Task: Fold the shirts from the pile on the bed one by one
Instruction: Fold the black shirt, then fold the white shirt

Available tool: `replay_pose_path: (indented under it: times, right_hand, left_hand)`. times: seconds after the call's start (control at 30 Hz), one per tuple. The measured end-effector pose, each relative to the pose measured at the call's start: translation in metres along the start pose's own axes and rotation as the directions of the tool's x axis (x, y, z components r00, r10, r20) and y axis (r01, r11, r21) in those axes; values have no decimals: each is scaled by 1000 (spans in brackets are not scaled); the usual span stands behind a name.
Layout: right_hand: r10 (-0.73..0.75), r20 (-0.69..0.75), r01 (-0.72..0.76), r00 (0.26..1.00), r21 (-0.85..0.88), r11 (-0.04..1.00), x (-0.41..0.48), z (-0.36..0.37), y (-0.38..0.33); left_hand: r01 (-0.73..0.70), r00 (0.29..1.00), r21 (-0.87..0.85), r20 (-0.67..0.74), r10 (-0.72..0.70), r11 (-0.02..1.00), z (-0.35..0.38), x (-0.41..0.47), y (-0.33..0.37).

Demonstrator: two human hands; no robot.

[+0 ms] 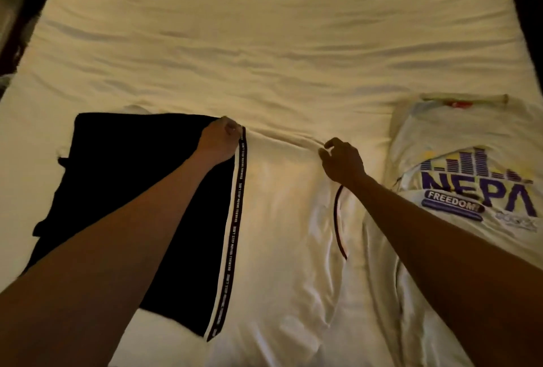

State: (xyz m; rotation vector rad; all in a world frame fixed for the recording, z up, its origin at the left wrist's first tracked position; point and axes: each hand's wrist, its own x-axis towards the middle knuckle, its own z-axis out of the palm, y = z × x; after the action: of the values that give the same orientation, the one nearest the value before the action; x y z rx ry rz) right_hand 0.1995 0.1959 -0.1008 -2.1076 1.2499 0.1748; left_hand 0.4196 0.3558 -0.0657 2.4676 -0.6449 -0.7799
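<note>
Step in hand: one shirt (273,219) lies spread on the bed (264,28), and its far edge is being held for squaring or for the first fold.

Hand state:
- The left hand (221,142) is clenched on the far edge of the shirt, at the top of the lettered stripe (236,219).
- The right hand (342,162) pinches the same far edge between thumb and forefinger. A ridge of white cloth runs between the two hands.

Location of the shirt: it extends from both hands back toward the person. Its black panel (132,175) lies left of the left hand. Its white panel lies between the hands. A thin dark stripe (339,219) shows just below the right wrist.

Next move, as judged: keep both grips level, tension the edge until the ridge flattens, then bring one side across. The white panel is creased near the person and probably needs smoothing first.

Surroundings: a printed shirt (470,190) lies just right of the right hand and awaits its turn. It lies close to the right edge of the spread shirt, so a sleeve laid out on that side could overlap it. The bed beyond both hands carries only rumpled sheet.
</note>
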Motion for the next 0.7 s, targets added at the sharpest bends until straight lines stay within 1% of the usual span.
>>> replay_pose_path:
  times: [0.1,0.13,0.2,0.27,0.3,0.33,0.4,0.47,0.53,0.6,0.7]
  right_hand:
    - [-150,38,152,988,-55,987,51,7,-18]
    - [-166,75,171,983,-60,983,64,9,-26]
    - [-163,158,176,974,-75,982,83,15,-40]
    - [-163,230,188,960,-93,978,97,21,-50]
    - [-159,284,195,946,-103,975,102,24,-53]
    - [-146,349,196,926,-110,974,107,26,-55]
    - [-117,461,186,879,-106,977,113,28,-60]
    - [-88,506,135,858,-57,989,118,25,-68]
    - [-51,516,39,855,35,999,122,20,-75]
    - [-47,510,-44,859,166,985,126,17,-79]
    - [-49,399,-120,915,388,914,127,13,-81]
  left_hand:
    - [-40,999,61,-2,40,997,9,50,-3]
    - [-26,1000,100,-10,27,995,11,63,-8]
    - [26,999,260,-30,-19,965,8,82,-19]
    - [98,995,411,-66,-78,906,-2,98,-33]
    - [150,988,447,-87,-124,882,-10,105,-40]
    - [211,977,456,-116,-178,865,-19,113,-47]
    - [356,935,419,-159,-318,835,-37,122,-61]
    - [459,888,331,-129,-442,825,-51,129,-72]
    - [501,864,259,-94,-495,825,-56,135,-76]
    - [477,879,267,-111,-465,838,-52,141,-72]
    - [368,927,290,-181,-327,883,-49,150,-52]
